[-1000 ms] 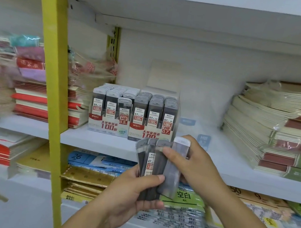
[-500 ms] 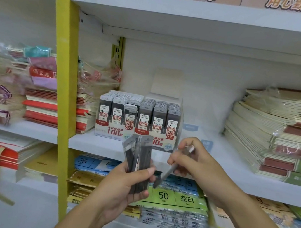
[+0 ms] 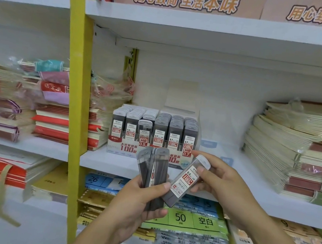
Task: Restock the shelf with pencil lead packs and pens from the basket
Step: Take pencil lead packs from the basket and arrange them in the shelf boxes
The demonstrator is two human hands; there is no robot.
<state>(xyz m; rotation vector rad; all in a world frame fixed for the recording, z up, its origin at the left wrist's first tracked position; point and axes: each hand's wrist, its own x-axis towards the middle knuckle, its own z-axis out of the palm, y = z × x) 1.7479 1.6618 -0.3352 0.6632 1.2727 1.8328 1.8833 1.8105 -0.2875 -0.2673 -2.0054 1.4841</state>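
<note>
Left hand: your left hand, lower centre of the frame, has thumb and fingers curled round a small bundle of lead packs, which stands upright.
Right hand: your right hand, just right of it, pinches a single pack near its white cap. The pack tilts down-left, beside the bundle.
In the way: both hands cover part of the display box front.
Display box: centre frame on the white shelf, with rows of packs marked 0.5 and 0.7.
Around: a yellow upright stands left of the box. Notebook stacks lie at right, and red-edged books at left.
Hard to make out: you cannot count the bundle's packs, and the lower-shelf goods are blurred.
</note>
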